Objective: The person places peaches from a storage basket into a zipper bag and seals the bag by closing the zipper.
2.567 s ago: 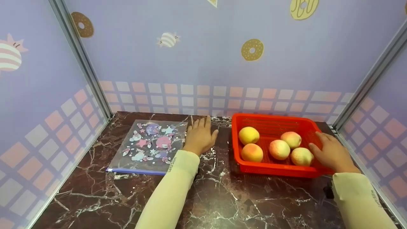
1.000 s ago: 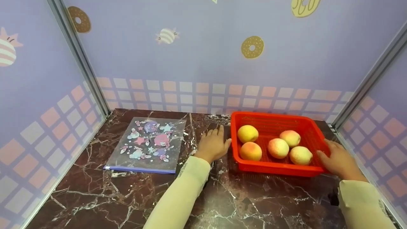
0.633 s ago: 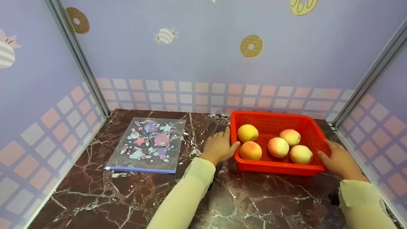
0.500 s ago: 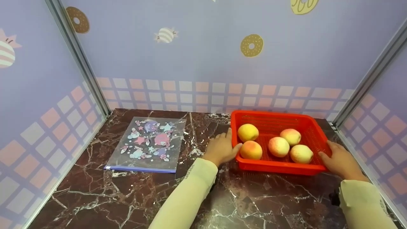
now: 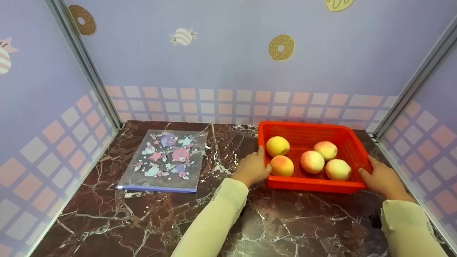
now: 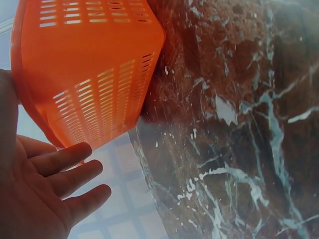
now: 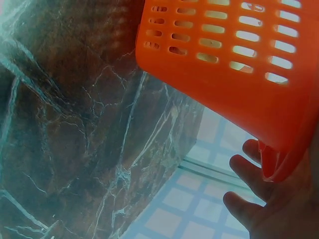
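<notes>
A small staged booth, not a real home. Three lilac wall panels printed with doughnuts, striped sweets and a checked band meet at bare metal corner posts. They enclose a dark red marble-patterned bench.

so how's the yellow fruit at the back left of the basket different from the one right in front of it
The back-left fruit is almost all yellow; the front-left fruit is orange-red with some yellow. The back one sits clear of the left hand, while the front one lies right beside its thumb. Both are round, similar in size, and rest in the red basket.
</notes>
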Motion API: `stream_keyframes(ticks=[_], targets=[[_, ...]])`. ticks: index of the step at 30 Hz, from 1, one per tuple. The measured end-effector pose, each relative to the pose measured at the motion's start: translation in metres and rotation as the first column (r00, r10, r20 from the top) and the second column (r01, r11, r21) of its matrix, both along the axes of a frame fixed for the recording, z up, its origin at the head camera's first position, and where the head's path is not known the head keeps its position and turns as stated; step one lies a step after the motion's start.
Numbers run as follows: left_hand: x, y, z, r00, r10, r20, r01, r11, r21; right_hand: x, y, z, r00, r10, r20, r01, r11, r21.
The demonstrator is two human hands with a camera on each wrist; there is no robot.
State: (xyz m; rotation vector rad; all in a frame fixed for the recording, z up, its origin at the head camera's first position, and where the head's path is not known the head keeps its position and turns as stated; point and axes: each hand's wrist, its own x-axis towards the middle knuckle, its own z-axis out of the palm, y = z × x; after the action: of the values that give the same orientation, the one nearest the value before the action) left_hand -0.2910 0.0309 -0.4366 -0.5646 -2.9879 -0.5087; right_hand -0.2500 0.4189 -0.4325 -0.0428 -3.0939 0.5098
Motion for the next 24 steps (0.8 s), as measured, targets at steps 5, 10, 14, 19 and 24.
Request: stream_keyframes(ticks=[5,10,14,19,24], targets=[[0.0005,0.0001,0.0042,1.0,0.002,0.016,-0.003,1.0,0.023,-0.0014,0.0006,0.0023,1.0,0.021,-0.015,-0.021,1.0,-0.017],[0.002,0.0003,0.0052,0.998,-0.003,0.065,0.0,0.999,0.049,-0.0004,0.0019,-0.0004,0.998,0.034,-0.054,-0.034,0.999,0.001],[0.0029,-0.0015,0.0043,0.998,-0.001,0.064,-0.004,0.997,0.072,-0.0005,0.0008,-0.0009,0.997,0.034,-0.063,-0.034,0.999,0.002],[0.0038,-0.0044,0.0021,0.998,-0.005,0.064,0.0,0.996,0.086,0.0002,-0.0016,-0.0008,0.998,0.034,-0.055,-0.034,0.999,0.004],[0.0041,-0.0071,-0.0003,0.997,0.007,0.08,-0.016,0.993,0.115,0.0007,-0.0051,-0.0001,0.997,0.034,-0.065,-0.035,0.999,-0.008]])
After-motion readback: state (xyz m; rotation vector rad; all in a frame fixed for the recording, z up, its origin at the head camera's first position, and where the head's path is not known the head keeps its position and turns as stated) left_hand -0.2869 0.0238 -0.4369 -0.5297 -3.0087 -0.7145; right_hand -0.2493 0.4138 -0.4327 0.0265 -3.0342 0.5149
